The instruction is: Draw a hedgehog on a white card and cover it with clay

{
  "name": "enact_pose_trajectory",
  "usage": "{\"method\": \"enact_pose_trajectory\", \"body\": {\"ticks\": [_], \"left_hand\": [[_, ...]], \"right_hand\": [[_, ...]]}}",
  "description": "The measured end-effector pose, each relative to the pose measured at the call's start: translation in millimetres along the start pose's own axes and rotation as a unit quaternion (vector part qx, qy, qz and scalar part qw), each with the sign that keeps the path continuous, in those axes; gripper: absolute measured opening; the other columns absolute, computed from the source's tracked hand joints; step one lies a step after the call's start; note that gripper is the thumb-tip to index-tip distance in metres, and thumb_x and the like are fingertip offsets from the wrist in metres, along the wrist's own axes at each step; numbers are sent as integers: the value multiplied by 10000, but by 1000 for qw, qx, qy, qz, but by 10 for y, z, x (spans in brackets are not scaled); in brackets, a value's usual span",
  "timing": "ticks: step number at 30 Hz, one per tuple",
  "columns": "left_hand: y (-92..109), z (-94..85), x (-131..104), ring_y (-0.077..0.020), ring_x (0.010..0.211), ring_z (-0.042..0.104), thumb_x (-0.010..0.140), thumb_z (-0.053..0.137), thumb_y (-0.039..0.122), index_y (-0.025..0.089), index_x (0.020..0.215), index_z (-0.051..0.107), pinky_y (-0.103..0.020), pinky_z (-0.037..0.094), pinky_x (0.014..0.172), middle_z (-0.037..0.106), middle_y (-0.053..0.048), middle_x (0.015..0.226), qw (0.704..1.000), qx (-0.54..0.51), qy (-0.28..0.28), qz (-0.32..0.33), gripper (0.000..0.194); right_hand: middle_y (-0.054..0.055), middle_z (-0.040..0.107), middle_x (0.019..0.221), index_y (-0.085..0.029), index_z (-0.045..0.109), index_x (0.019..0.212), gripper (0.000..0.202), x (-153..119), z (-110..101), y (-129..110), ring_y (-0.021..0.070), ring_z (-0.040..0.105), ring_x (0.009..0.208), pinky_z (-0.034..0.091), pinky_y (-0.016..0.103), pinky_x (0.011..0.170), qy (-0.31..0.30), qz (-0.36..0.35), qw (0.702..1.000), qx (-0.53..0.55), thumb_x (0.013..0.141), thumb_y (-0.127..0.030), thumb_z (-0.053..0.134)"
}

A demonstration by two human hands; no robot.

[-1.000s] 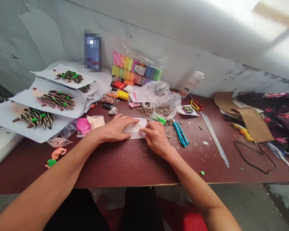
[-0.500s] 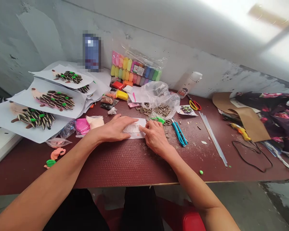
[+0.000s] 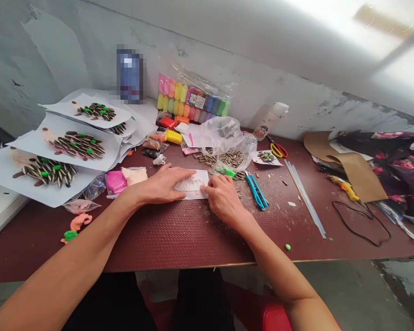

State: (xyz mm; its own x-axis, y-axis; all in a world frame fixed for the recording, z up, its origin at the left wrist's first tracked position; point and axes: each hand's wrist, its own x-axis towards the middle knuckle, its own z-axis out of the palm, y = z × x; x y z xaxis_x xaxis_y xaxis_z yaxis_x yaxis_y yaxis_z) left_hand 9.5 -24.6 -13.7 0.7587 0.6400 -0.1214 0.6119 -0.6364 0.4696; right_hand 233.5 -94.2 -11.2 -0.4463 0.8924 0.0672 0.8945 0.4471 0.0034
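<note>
"Where's the piece being worked on?"

"There, in the middle of the worktop [image 3: 158, 239] — that small white card [image 3: 203, 175], lying flat between the two hands."

"What are they doing with it?"

"The left hand [image 3: 167, 184] lies over the card's left end, thumb and fingers spread wide around the white patch [image 3: 188, 184]. The right hand [image 3: 222, 191] is curled, a fingertip touching the patch's right end. They're apart from each other; whether the right one pinches anything, I can't tell."

"How far along is it?"

"Early, I'd judge. The patch is laid on, soft-looking and domed, with some orange line showing below it. But look at the large sheets [image 3: 60, 189] stacked on the left: their animals carry rows of striped seeds and green bits. I see none of either on this patch — though the left hand hides part of it."

"So the seeds are what's missing?"

"By that comparison, yes, and the green too. The loose seeds [image 3: 232, 158] lie heaped just beyond the right hand, partly under a clear bag [image 3: 224, 131]."
</note>
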Motion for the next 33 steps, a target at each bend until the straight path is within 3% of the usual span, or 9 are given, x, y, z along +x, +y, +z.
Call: {"method": "enact_pose_trajectory", "body": {"ticks": [6,13,29,33], "left_hand": [[4,-6,-2,-288,1475,377,885,536,377,234,1544,366,-546,115,1250,468,-84,1581,1000,5,-4,-3,696],[-16,4,4,-292,1469,386,885,542,372,238,1538,375,-525,134,1241,471,-90,1579,1000,4,0,12,687],[-10,12,-1,-289,1470,386,880,546,355,228,1541,373,-531,124,1250,477,-92,1573,1000,2,-2,-5,695],[-18,16,5,-278,1462,395,869,550,344,212,1543,365,-530,116,1254,482,-100,1568,1000,-6,2,1,711]], "right_hand": [[82,644,980,-222,766,1109,345,1,0,62,224,486,914,280,356,842,33,43,998,42,953,-93,486],[100,618,1055,-295,630,1392,503,32,54,46,241,470,950,287,366,851,15,56,998,21,965,-88,463],[96,601,998,-203,728,1058,304,16,39,-41,240,430,920,260,358,827,-6,26,1000,7,1007,-173,430],[86,615,979,-190,754,1014,322,9,50,-26,229,460,925,281,356,848,10,31,998,53,981,-132,439]]}}
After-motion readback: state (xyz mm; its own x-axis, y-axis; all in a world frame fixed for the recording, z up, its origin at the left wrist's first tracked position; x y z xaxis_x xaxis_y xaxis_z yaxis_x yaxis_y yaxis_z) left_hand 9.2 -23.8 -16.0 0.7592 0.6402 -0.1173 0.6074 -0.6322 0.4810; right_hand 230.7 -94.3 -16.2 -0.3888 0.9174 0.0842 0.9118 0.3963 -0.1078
